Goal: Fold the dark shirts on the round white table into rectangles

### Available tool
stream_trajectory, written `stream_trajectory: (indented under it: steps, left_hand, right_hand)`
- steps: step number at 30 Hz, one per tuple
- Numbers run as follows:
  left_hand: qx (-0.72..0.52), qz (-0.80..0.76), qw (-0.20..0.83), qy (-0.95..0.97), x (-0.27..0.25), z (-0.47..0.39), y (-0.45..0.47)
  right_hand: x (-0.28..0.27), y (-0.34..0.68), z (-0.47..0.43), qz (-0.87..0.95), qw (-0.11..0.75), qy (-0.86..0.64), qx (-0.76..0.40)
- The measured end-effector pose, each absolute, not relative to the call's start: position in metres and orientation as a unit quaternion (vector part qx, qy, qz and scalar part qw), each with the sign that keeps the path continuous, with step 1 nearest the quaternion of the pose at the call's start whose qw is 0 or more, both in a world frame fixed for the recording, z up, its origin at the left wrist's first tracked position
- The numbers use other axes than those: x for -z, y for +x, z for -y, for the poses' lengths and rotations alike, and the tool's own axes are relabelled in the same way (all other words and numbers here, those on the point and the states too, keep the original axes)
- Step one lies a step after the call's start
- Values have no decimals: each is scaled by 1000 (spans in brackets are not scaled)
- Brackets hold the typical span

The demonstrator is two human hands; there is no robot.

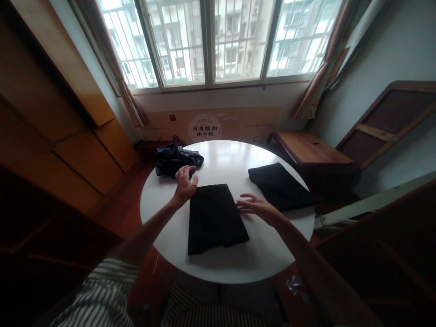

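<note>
A folded black garment (216, 220) lies flat in front of me on the round white table (166, 218). My left hand (185, 185) hovers by its upper left corner, fingers apart and holding nothing. My right hand (257, 206) is beside its right edge, fingers stretched out and apart, also holding nothing. Whether the right fingertips touch the cloth I cannot tell. A second folded black garment (281, 185) rests at the table's right side, beyond my right hand. At the back left sits a crumpled pile of dark clothing (173, 159), just behind my left hand.
Behind the table, a printed cardboard panel (238, 125) leans under the barred window (235, 41). A wooden side table (309, 147) stands at the back right, near a leaning framed board (384, 122). Wooden cabinets (86, 154) line the left. Something clear and shiny (294, 285) lies low at right.
</note>
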State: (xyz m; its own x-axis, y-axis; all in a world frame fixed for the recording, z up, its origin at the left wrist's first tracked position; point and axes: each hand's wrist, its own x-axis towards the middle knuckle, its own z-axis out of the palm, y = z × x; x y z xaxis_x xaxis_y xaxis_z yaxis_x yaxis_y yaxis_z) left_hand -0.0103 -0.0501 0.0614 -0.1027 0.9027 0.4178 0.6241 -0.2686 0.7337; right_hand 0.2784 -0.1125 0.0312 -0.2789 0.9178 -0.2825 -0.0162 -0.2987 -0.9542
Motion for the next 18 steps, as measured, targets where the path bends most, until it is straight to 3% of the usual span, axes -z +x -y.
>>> stream_trajectory:
  steps: [4, 6, 11, 18]
  left_hand:
    - [-439, -646, 450, 433, -42, 91, -38]
    - [-433, -619, 544, 367, -34, 105, -40]
    - [-383, -548, 626, 400, -31, 116, -27]
    - [-349, -496, 656, 449, -28, 129, -14]
  right_hand:
    - [-34, 265, 98, 357, 366, -430, -744]
    - [-37, 253, 95, 351, 344, -444, -750]
    - [-42, 229, 103, 419, 302, -472, -714]
    - [-36, 241, 138, 436, 389, -365, -724]
